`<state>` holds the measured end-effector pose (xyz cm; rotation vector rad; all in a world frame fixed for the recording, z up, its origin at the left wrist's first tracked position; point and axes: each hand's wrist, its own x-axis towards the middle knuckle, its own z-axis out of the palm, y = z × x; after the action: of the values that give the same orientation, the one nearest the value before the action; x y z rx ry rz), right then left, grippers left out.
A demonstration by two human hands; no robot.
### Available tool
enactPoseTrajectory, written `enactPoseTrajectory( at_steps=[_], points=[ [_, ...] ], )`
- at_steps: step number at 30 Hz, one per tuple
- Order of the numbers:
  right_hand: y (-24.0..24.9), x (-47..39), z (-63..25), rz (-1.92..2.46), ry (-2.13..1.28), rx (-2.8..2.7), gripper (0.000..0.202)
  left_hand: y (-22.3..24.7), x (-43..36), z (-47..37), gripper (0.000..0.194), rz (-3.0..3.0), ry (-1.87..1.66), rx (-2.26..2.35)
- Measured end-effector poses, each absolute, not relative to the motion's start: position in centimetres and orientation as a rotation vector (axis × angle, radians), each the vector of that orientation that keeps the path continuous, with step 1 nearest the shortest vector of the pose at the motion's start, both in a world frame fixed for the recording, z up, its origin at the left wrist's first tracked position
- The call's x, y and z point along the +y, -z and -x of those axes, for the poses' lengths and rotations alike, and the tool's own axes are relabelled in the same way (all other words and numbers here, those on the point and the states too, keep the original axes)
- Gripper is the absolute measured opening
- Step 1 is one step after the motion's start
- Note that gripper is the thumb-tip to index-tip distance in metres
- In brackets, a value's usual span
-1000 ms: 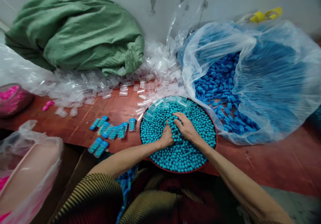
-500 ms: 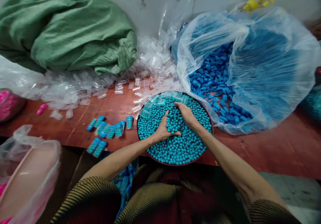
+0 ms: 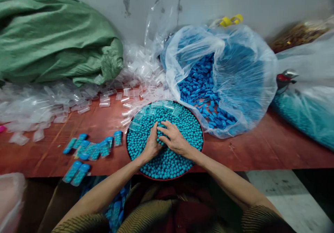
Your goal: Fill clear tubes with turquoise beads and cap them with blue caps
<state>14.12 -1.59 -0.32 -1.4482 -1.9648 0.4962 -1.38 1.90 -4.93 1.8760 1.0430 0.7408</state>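
Countless round, glossy turquoise beads point(image 3: 167, 161)

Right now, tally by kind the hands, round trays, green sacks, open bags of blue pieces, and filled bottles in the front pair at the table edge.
Hands, left hand and right hand: 2
Round tray: 1
Green sack: 1
Open bag: 1
Front bottles: 2
Total: 7

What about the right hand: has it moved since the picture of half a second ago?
Yes. Judged against the round tray's rim, the right hand has moved left and nearer the person, closer to the left hand.
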Motion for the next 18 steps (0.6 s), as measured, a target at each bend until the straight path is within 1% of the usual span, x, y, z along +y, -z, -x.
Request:
enactPoseTrajectory(
  at_steps=[2,3,4,5,8,10,12,15,16,18],
  points=[
    [-0.7,-0.6,-17.9,1.464,-0.399,-1.887,0.033,4.1,1.7,1.1,0.092,-1.891,-0.705,1.167],
    [-1.1,-0.1,-20.2,1.589,-0.335,-1.814,0.031,3.6,1.5,1.0,0.093,-1.885,-0.684,1.227],
    [-1.3,0.4,-22.8,1.813,-0.259,-1.698,0.030,3.2,1.4,1.0,0.091,-1.874,-0.664,1.275],
    [-1.4,0.8,-25.2,2.073,-0.206,-1.558,0.030,2.8,1.2,0.9,0.088,-1.865,-0.650,1.312],
    [-0.5,1.6,-31.3,2.359,-0.150,-1.290,0.041,2.4,0.5,1.2,0.076,-1.858,-0.627,1.381],
    [0.7,2.0,-33.4,2.542,-0.239,-1.121,0.043,2.6,0.1,1.5,0.067,-1.871,-0.639,1.416],
    [1.9,3.0,-33.9,2.514,-0.279,-1.137,0.042,3.0,-0.1,1.8,0.058,-1.882,-0.675,1.447],
    [2.8,5.6,-33.3,2.342,-0.358,-1.261,0.033,3.6,-0.2,2.1,0.043,-1.903,-0.719,1.428],
    [2.9,6.8,-33.1,2.274,-0.380,-1.301,0.033,3.8,-0.2,2.1,0.040,-1.905,-0.720,1.420],
    [2.5,9.5,-32.7,2.149,-0.399,-1.358,0.036,3.9,-0.1,2.2,0.040,-1.895,-0.707,1.430]
  ],
)
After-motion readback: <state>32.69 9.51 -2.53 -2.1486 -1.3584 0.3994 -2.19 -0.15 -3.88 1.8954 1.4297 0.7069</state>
